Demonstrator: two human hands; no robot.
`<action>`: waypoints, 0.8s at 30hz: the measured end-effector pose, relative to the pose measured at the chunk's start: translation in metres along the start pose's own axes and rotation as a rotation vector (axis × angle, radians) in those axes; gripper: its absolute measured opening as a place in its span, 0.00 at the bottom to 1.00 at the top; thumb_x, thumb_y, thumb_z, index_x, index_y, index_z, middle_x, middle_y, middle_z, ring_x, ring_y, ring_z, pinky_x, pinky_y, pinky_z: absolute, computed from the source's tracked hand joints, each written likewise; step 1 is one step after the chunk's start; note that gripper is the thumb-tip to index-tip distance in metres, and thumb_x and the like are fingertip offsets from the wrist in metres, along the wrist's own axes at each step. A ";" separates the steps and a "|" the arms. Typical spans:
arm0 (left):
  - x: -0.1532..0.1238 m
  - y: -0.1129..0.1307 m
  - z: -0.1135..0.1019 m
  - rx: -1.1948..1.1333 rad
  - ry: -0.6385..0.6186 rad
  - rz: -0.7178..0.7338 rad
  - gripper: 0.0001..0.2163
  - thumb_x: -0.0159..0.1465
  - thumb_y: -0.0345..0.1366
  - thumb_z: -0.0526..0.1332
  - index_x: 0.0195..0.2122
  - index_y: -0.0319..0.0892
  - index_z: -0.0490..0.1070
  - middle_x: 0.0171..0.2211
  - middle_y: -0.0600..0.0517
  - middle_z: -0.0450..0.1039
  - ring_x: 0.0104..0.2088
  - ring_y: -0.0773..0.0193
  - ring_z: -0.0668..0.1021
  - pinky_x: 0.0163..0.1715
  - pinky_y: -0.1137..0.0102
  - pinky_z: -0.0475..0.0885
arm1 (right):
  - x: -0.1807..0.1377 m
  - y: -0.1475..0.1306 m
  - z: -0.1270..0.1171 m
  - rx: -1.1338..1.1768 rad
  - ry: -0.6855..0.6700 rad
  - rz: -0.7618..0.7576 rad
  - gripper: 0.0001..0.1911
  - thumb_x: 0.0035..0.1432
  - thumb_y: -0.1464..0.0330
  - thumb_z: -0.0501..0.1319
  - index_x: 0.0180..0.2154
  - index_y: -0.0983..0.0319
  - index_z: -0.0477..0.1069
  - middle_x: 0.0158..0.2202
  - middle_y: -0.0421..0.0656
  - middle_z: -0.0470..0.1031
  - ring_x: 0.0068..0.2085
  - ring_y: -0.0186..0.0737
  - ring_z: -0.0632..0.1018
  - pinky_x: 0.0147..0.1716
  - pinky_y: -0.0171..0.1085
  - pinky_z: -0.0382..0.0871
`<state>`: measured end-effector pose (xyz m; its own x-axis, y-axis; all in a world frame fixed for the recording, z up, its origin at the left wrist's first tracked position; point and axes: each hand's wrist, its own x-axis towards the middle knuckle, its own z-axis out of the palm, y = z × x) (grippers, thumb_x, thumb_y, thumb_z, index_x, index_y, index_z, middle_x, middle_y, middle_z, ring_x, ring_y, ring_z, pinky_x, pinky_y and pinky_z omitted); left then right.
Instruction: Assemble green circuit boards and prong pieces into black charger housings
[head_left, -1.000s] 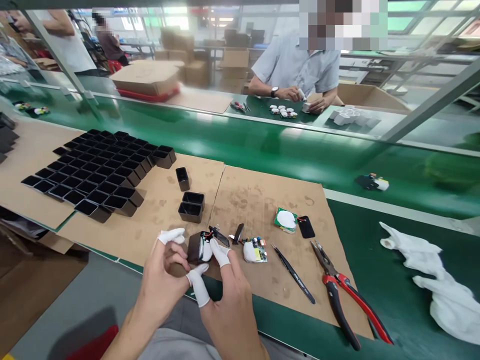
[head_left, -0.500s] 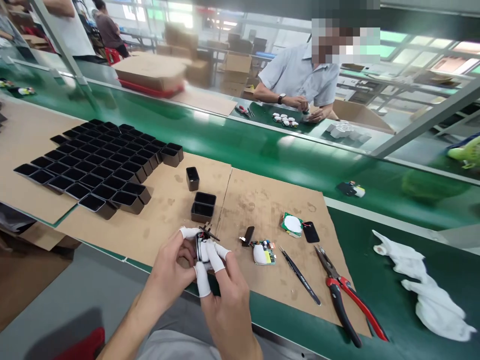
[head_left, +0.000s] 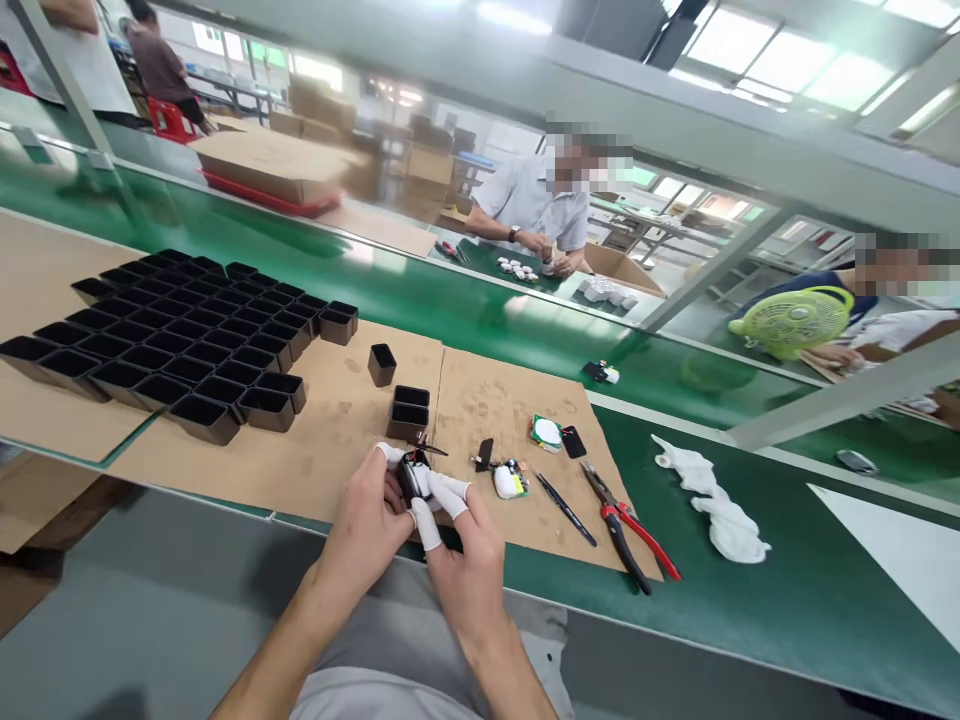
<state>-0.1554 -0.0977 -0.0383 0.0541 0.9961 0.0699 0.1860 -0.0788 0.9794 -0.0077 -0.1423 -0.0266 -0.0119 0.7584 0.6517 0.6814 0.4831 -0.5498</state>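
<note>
My view has swung right; low in the middle, my left hand [head_left: 366,512] and right hand [head_left: 471,560] grip the box [head_left: 409,480] between them, its white part [head_left: 421,485] showing.

The held black case [head_left: 409,483] looks like smooth plastic to me, the near cardboard [head_left: 469,400] matt and stained, the far green belt [head_left: 405,307] glossy.

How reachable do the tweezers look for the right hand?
Probably yes. The right hand is occupied at the black case, but the tweezers lie uncovered to its right; the white-padded circuit board sits beyond the direct path.
</note>
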 end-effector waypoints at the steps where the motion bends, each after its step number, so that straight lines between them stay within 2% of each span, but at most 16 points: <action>1: 0.001 0.000 0.000 0.010 0.005 0.000 0.19 0.51 0.20 0.65 0.40 0.47 0.66 0.32 0.59 0.73 0.30 0.61 0.79 0.31 0.69 0.73 | 0.001 0.000 0.000 0.002 0.007 0.018 0.22 0.77 0.73 0.67 0.67 0.55 0.77 0.51 0.50 0.84 0.51 0.48 0.88 0.49 0.43 0.89; 4: 0.003 0.002 0.000 0.030 0.018 0.008 0.18 0.52 0.20 0.65 0.37 0.47 0.64 0.31 0.59 0.72 0.29 0.62 0.78 0.31 0.69 0.72 | 0.004 -0.002 0.000 0.019 -0.011 0.062 0.21 0.76 0.72 0.66 0.67 0.55 0.78 0.51 0.50 0.84 0.50 0.49 0.89 0.48 0.44 0.89; 10: 0.004 0.006 -0.002 0.025 -0.018 0.035 0.18 0.53 0.20 0.66 0.38 0.48 0.63 0.33 0.60 0.72 0.29 0.63 0.78 0.30 0.70 0.72 | 0.016 -0.008 -0.006 0.139 -0.114 0.108 0.15 0.76 0.69 0.65 0.59 0.54 0.84 0.54 0.48 0.84 0.55 0.47 0.87 0.56 0.44 0.86; 12: 0.005 0.008 -0.004 0.023 -0.028 0.036 0.18 0.53 0.21 0.67 0.39 0.48 0.63 0.33 0.60 0.71 0.30 0.63 0.78 0.30 0.70 0.73 | 0.019 -0.005 -0.009 0.164 -0.106 0.132 0.13 0.75 0.67 0.66 0.57 0.55 0.84 0.53 0.48 0.84 0.53 0.47 0.87 0.55 0.44 0.86; 16: 0.005 0.012 -0.006 0.022 -0.046 0.028 0.19 0.55 0.26 0.73 0.41 0.47 0.65 0.31 0.61 0.70 0.28 0.64 0.77 0.29 0.71 0.72 | 0.034 0.008 -0.017 0.175 -0.026 0.172 0.21 0.77 0.63 0.66 0.67 0.58 0.77 0.52 0.50 0.85 0.50 0.46 0.87 0.57 0.48 0.85; 18: 0.005 0.013 -0.005 0.027 -0.046 0.026 0.19 0.56 0.29 0.74 0.41 0.47 0.65 0.31 0.62 0.71 0.27 0.65 0.77 0.29 0.71 0.71 | 0.047 0.010 -0.023 0.189 -0.043 0.156 0.24 0.77 0.61 0.66 0.69 0.58 0.76 0.55 0.51 0.86 0.51 0.47 0.87 0.58 0.49 0.84; 22: 0.004 0.013 -0.002 0.063 -0.026 0.032 0.20 0.55 0.25 0.73 0.40 0.47 0.64 0.30 0.62 0.70 0.27 0.65 0.75 0.29 0.72 0.68 | 0.072 0.002 -0.030 0.214 -0.155 0.101 0.12 0.77 0.63 0.67 0.54 0.56 0.88 0.49 0.48 0.90 0.47 0.45 0.89 0.49 0.43 0.86; 24: 0.003 0.013 0.000 0.089 -0.011 0.041 0.20 0.53 0.21 0.71 0.38 0.47 0.63 0.30 0.62 0.69 0.27 0.65 0.73 0.29 0.72 0.65 | 0.075 -0.005 -0.032 0.205 -0.180 0.078 0.10 0.76 0.65 0.68 0.48 0.56 0.90 0.46 0.47 0.90 0.46 0.46 0.90 0.47 0.41 0.87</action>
<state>-0.1531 -0.0955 -0.0251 0.0743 0.9915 0.1070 0.2701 -0.1233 0.9549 0.0116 -0.1013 0.0418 -0.1073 0.8534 0.5101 0.5235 0.4847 -0.7008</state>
